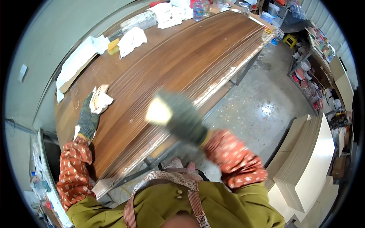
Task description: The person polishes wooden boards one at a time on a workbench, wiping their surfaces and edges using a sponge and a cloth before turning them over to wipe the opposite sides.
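A long brown wood-grain panel (pixel 167 72) with grooved lines along its near side lies across the workbench. My left hand (pixel 88 119), in a dark grey knit glove, rests at the panel's left end, closed on a crumpled white cloth (pixel 100 99). Over the panel's near edge, my right hand (pixel 184 117), gloved the same way, grips a pale yellow sponge (pixel 159 111). Motion smears both that hand and the sponge, so whether the sponge touches the wood cannot be made out.
Along the bench's far side lie a yellow sponge (pixel 113 46), white rags (pixel 132 41) and a plastic bottle (pixel 198 10). Stacked pale boards (pixel 304 163) stand on the right. Shelves of cans (pixel 300 74) line the right wall; a yellow stool (pixel 290 40) is farther back.
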Motion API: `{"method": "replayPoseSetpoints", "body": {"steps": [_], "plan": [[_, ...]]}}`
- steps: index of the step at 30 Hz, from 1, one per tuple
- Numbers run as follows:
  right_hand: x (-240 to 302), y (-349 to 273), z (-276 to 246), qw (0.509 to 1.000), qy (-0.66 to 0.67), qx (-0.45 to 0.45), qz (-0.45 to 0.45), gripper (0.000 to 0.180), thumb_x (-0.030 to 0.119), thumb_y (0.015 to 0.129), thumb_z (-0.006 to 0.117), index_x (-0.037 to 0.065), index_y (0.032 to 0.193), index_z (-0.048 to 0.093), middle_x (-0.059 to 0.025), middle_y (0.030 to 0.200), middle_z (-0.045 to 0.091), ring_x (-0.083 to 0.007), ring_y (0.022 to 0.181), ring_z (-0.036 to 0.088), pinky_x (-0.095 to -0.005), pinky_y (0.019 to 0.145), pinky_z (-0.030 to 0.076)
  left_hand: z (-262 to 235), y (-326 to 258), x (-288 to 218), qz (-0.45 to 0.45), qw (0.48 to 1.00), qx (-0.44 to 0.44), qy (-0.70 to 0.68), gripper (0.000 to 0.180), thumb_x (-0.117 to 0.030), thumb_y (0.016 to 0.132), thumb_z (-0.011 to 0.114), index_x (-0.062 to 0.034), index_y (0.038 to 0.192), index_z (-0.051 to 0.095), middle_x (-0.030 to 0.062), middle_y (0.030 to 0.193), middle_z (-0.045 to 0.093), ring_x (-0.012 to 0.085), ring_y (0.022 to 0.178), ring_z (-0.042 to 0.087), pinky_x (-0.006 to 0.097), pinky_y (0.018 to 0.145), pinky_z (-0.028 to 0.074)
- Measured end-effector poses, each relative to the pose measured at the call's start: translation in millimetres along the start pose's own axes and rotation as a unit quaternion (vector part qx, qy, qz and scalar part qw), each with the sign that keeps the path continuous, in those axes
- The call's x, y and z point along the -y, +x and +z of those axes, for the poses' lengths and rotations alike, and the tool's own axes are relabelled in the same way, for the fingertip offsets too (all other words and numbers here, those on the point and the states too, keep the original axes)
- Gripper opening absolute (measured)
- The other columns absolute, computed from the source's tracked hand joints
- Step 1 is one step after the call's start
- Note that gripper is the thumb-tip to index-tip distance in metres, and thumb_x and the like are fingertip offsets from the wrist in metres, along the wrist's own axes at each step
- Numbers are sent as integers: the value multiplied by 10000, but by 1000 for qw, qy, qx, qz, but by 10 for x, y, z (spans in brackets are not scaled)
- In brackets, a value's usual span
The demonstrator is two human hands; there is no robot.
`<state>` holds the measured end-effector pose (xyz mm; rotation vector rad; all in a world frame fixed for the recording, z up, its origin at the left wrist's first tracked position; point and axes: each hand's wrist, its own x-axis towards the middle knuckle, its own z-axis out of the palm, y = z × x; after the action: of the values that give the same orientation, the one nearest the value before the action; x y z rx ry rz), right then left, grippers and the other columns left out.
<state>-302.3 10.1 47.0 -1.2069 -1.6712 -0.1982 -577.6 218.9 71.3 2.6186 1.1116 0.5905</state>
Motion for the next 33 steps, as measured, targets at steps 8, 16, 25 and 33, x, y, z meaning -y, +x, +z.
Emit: {"method": "replayPoseSetpoints", "body": {"steps": [8, 16, 25, 33], "plan": [[-1101, -54, -789, 983, -141, -40, 109, 662, 257, 690, 724, 68, 1274, 475, -147, 1053, 584, -294, 892, 575, -384, 793, 477, 199, 321, 583, -151, 923, 75, -346, 341, -115, 899, 504, 35, 1205, 502, 76, 1109, 588, 181, 1040, 547, 276, 931, 403], [-1984, 174, -1408, 952, -104, -96, 271, 670, 288, 749, 724, -32, 1263, 435, -234, 1210, 512, -369, 1037, 541, -411, 922, 428, 775, 1195, -688, 26, 987, 12, -156, 574, -364, 862, 522, 24, 1275, 427, 182, 1308, 462, 305, 1227, 422, 373, 1038, 295], [-2137, 99, -1455, 996, -44, 26, 67, 603, 162, 727, 684, 59, 1277, 459, -165, 1109, 581, -309, 1007, 567, -411, 897, 451, 2059, 3015, -1977, 182, 983, -27, -16, 514, -271, 843, 507, -9, 1279, 429, 220, 1243, 480, 358, 1174, 440, 404, 1008, 331], [-3498, 402, -2831, 899, 154, -175, 370, 622, 224, 756, 709, -28, 1258, 442, -188, 1142, 555, -317, 1053, 546, -375, 916, 454, 2242, 3220, -2286, 189, 981, -25, 42, 579, -270, 805, 543, -5, 1299, 402, 230, 1258, 461, 372, 1162, 442, 411, 1005, 332]]}}
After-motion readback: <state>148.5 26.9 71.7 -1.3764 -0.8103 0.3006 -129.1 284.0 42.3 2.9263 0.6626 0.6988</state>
